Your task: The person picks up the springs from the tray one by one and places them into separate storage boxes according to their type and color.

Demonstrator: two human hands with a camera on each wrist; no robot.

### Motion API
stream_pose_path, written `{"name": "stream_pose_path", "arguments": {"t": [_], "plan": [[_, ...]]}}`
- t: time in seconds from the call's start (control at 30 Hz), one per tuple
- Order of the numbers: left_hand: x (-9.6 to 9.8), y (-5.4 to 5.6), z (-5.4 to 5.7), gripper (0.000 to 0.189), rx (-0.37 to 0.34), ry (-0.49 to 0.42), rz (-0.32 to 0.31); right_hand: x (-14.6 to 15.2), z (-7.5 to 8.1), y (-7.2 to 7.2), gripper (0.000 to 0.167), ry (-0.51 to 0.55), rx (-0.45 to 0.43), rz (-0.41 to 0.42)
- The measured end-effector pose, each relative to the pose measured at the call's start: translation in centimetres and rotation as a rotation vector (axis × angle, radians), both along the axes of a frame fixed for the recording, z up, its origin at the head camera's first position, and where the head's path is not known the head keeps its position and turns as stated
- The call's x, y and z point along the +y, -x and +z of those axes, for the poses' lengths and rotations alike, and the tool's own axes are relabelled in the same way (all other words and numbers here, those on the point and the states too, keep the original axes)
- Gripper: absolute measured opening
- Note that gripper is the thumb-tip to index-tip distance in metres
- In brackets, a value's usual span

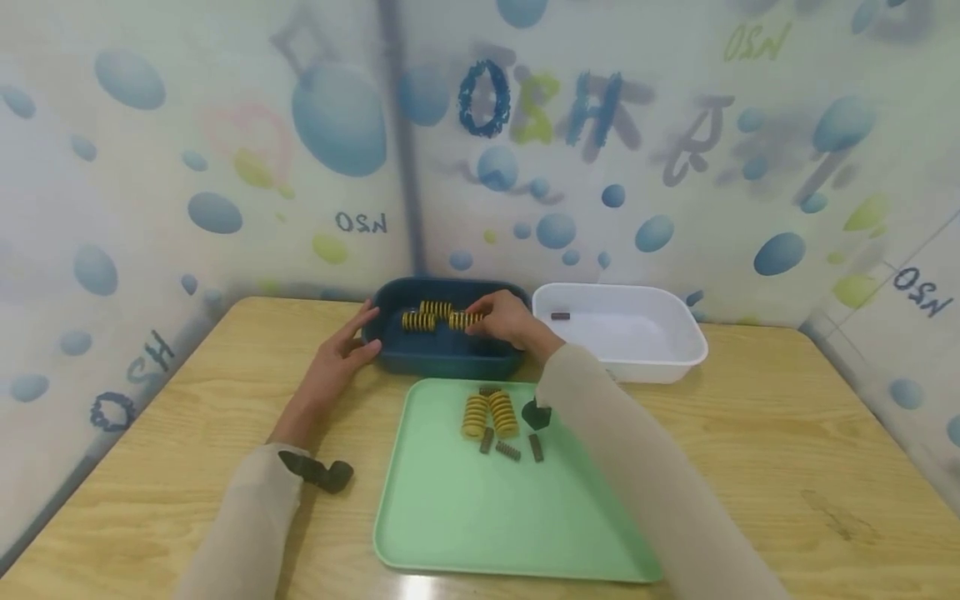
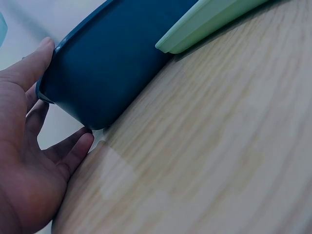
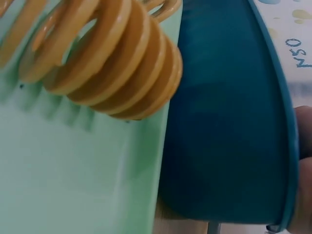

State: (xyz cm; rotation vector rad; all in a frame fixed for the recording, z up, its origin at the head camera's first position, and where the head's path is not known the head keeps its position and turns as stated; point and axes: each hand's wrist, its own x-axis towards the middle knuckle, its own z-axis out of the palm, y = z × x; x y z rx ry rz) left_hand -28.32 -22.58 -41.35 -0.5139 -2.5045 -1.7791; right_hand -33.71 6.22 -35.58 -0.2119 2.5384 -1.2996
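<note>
Inside the dark blue bin (image 1: 450,363), my right hand (image 1: 508,320) pinches a yellow coil spring (image 1: 463,320) between thumb and fingers. Two more yellow springs, a left one (image 1: 418,322) and a rear one (image 1: 436,308), lie in the bin beside it. My left hand (image 1: 347,348) rests against the bin's left end, fingers spread; in the left wrist view the left hand (image 2: 24,146) has one fingertip at the rim and others low by the base. Two large yellow springs (image 1: 475,416) lie on the green tray (image 1: 480,517), one looming close in the right wrist view.
Several small dark springs (image 1: 507,451) lie around the large ones on the tray. To the right of the blue bin stands a white bin (image 1: 637,333) with one small dark spring (image 1: 560,316) inside. The wooden table (image 1: 787,467) meets patterned walls behind.
</note>
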Motion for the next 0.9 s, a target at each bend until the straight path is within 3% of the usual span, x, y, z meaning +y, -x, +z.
{"name": "stream_pose_path", "arguments": {"t": [0.43, 0.73, 0.9], "plan": [[0.4, 0.2, 0.1, 0.057, 0.011, -0.036, -0.007, -0.2, -0.7, 0.8, 0.037, -0.047, -0.006, -0.013], [0.9, -1.5, 2.4, 0.057, -0.023, -0.086, -0.033, -0.6, -0.9, 0.7, 0.035, -0.117, 0.032, -0.016], [0.9, -1.9, 2.8, 0.056, -0.029, -0.065, -0.024, -0.8, -1.0, 0.7, 0.035, -0.139, 0.042, -0.02]]}}
